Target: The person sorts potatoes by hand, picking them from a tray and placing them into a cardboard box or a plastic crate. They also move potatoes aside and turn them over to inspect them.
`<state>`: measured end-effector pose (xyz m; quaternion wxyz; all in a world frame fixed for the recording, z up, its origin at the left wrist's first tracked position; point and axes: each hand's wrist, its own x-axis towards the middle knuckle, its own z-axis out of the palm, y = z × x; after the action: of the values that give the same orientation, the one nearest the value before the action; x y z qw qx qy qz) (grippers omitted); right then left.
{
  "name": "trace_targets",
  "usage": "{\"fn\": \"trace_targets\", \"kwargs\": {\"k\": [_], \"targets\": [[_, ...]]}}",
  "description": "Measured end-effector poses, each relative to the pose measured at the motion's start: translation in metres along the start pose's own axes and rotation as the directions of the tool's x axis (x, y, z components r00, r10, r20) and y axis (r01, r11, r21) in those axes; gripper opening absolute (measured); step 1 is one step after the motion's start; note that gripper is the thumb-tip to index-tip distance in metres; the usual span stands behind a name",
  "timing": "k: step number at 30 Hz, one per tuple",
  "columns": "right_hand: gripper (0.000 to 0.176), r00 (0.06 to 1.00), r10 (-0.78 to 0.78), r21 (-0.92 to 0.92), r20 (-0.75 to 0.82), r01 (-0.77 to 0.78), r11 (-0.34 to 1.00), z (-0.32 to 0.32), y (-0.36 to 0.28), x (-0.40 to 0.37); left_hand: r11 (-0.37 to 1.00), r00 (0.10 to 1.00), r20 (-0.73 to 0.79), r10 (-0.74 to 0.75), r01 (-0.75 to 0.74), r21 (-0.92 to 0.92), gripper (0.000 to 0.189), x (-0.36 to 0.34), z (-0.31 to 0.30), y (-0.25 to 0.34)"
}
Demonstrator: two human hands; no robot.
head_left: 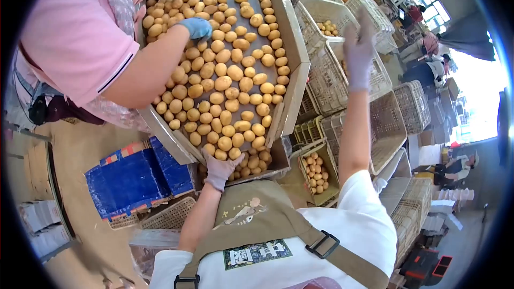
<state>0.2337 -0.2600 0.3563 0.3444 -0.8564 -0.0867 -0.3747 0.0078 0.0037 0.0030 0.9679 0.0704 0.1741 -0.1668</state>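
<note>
Many small yellow-brown potatoes (225,82) cover the sloping sorting table, which has raised side boards (292,67). My left hand (218,171), in a thin pale glove, is at the table's lower end. Its thumb and fingers are spread against the nearest potatoes, just above more potatoes (256,165) in a trough below. My right hand (360,56), gloved alike, is stretched out to the right above the plastic crates. Motion smears it a little, but its fingers are extended and nothing shows in them.
A person in a pink shirt (80,37) works at the left with blue-gloved hands (197,28) among the potatoes. Stacked crates (369,77) line the right side. A small crate of potatoes (316,174) stands beside me. Blue-covered boxes (131,176) lie lower left.
</note>
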Motion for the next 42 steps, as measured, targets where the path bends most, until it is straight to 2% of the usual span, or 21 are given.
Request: {"fn": "trace_targets", "kwargs": {"k": [2, 3, 5, 7, 9, 11, 12, 14, 15, 17, 18, 20, 21, 22, 26, 30, 32, 34, 36, 39, 42], "targets": [[0.044, 0.97, 0.0, 0.055, 0.244, -0.014, 0.998, 0.022, 0.0, -0.062, 0.985, 0.981, -0.185, -0.06, 0.028, -0.172, 0.086, -0.006, 0.019, 0.0], [0.04, 0.928, -0.242, -0.018, 0.284, 0.257, 0.966, 0.041, 0.013, -0.097, 0.984, 0.982, -0.177, -0.065, 0.034, -0.172, 0.086, -0.005, 0.019, 0.0], [0.046, 0.806, -0.227, 0.004, 0.547, 0.269, 0.963, 0.068, 0.022, -0.171, 0.992, 0.992, -0.119, -0.048, 0.034, -0.118, 0.085, -0.004, 0.017, 0.0], [0.054, 0.681, -0.032, -0.177, 0.731, 0.236, 0.955, 0.079, 0.022, -0.236, 0.748, 0.973, -0.036, 0.229, -0.152, 0.646, 0.087, 0.005, -0.018, -0.009], [0.058, 0.588, 0.07, -0.259, 0.806, 0.244, 0.935, 0.091, 0.016, -0.289, 0.459, 0.966, -0.044, 0.255, -0.081, 0.885, 0.083, 0.003, -0.055, -0.01], [0.06, 0.427, -0.002, -0.104, 0.904, 0.225, 0.969, 0.096, 0.002, -0.321, 0.971, 0.968, -0.242, -0.064, 0.116, 0.21, 0.084, -0.005, -0.029, 0.006], [0.053, 0.437, -0.092, -0.089, 0.895, 0.375, 0.923, 0.092, -0.012, -0.325, 0.98, 0.952, -0.297, -0.079, 0.129, 0.153, 0.085, -0.011, -0.006, 0.005], [0.044, 0.385, -0.003, -0.134, 0.923, 0.329, 0.935, 0.106, 0.007, -0.312, 0.987, 0.935, -0.344, -0.088, 0.13, 0.1, 0.077, -0.015, 0.014, 0.0], [0.036, 0.609, -0.038, -0.202, 0.792, 0.32, 0.926, 0.104, 0.008, -0.308, 0.974, 0.949, -0.311, -0.042, 0.108, 0.201, 0.068, -0.012, -0.003, -0.004], [0.026, 0.594, -0.066, -0.159, 0.801, 0.319, 0.934, 0.105, 0.009, -0.298, 0.645, 0.977, -0.028, 0.212, -0.118, 0.755, 0.05, 0.0, -0.061, -0.02], [0.023, 0.579, -0.119, -0.111, 0.806, 0.346, 0.932, 0.106, 0.012, -0.3, 0.195, 0.965, -0.045, 0.258, -0.007, 0.981, 0.043, 0.005, -0.076, -0.02], [0.028, 0.354, 0.155, -0.191, 0.922, 0.07, 0.979, 0.117, 0.018, -0.273, 0.898, 0.931, -0.335, 0.141, 0.022, 0.439, 0.049, -0.01, -0.01, -0.012], [0.039, 0.506, 0.247, -0.253, 0.826, -0.058, 0.966, 0.13, 0.025, -0.268, 1.0, 0.914, -0.407, 0.004, -0.008, -0.007, 0.054, -0.013, 0.016, -0.009], [0.055, 0.679, 0.162, -0.298, 0.716, 0.088, 0.951, 0.128, 0.009, -0.261, 0.997, 0.923, -0.385, -0.023, -0.009, -0.08, 0.06, -0.009, 0.014, -0.008], [0.062, 0.18, 0.142, -0.194, 0.973, 0.316, 0.929, 0.13, -0.029, -0.283, 0.952, 0.929, -0.358, -0.099, -0.016, -0.305, 0.093, -0.002, 0.018, -0.004], [0.026, 0.437, 0.02, -0.179, 0.899, 0.324, 0.929, 0.153, -0.003, -0.268, 0.97, 0.954, -0.294, -0.051, -0.023, -0.242, 0.102, 0.001, 0.01, -0.007], [0.027, 0.66, -0.186, 0.152, 0.728, 0.11, 0.982, 0.178, -0.015, -0.261, 0.978, 0.963, -0.268, -0.033, -0.025, -0.209, 0.103, 0.004, 0.01, -0.008], [0.049, 0.412, -0.096, -0.036, 0.906, 0.301, 0.953, 0.198, -0.053, -0.252, 0.967, 0.956, -0.291, -0.05, -0.027, -0.255, 0.108, 0.006, 0.008, -0.01], [0.055, 0.301, 0.08, -0.175, 0.95, 0.305, 0.936, 0.218, -0.065, -0.257, 0.976, 0.977, -0.215, -0.015, -0.032, -0.213, 0.111, 0.003, 0.01, -0.007], [0.061, 0.057, 0.211, -0.216, 0.976, 0.12, 0.969, 0.22, -0.072, -0.23, 0.968, 0.966, -0.255, -0.053, -0.013, -0.251, 0.116, 0.001, 0.014, -0.004], [0.064, 0.093, 0.212, -0.221, 0.973, 0.092, 0.971, 0.212, -0.067, -0.236, 0.973, 0.976, -0.217, -0.026, -0.026, -0.231, 0.112, 0.002, 0.019, -0.004]]}}
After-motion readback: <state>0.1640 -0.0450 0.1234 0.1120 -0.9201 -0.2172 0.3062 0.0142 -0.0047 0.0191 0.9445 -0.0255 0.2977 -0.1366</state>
